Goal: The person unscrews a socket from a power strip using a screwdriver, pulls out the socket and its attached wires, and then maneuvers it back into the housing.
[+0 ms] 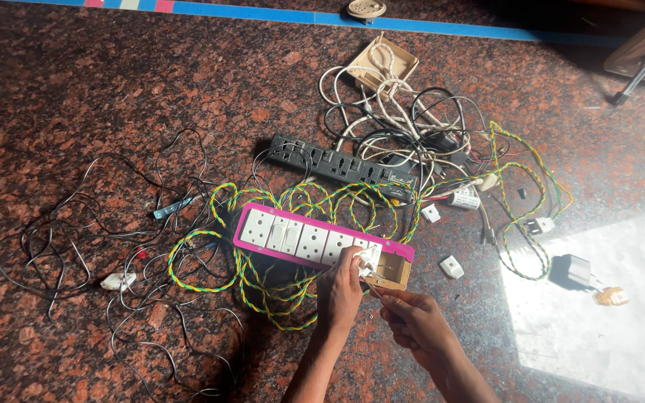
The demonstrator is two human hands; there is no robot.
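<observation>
Speckled red-brown granite floor [76, 89] fills the frame, polished and mottled, with a blue painted stripe [427, 26] running along the top edge and a bright patch of sunlight at the lower right. Near the centre lies a long switchboard [300, 239] — a flat rectangular box with a pink rim and a row of square white sockets and switches; its right end is uncovered, showing a brown wooden interior. The left hand [340, 291] rests on that right end, its fingers [352, 261] closed on a small white switch module [368, 263] at the opening. The right hand [416, 322] sits just below and to the right, fingers pinched on a thin wire [375, 292] leading up toward the box. Twisted yellow-green cable [263, 287] loops loosely around and beneath the switchboard. Above it lies a slim black power strip [341, 168], angled, with a tangle of white and black cords [390, 112] over its right end and a beige square box [384, 63] beyond. Thin black wires [69, 239] sprawl across the left of the frame. Loose white plastic pieces [451, 266] lie to the right, and a black adapter [570, 271] sits at the edge of the sunlit patch.
</observation>
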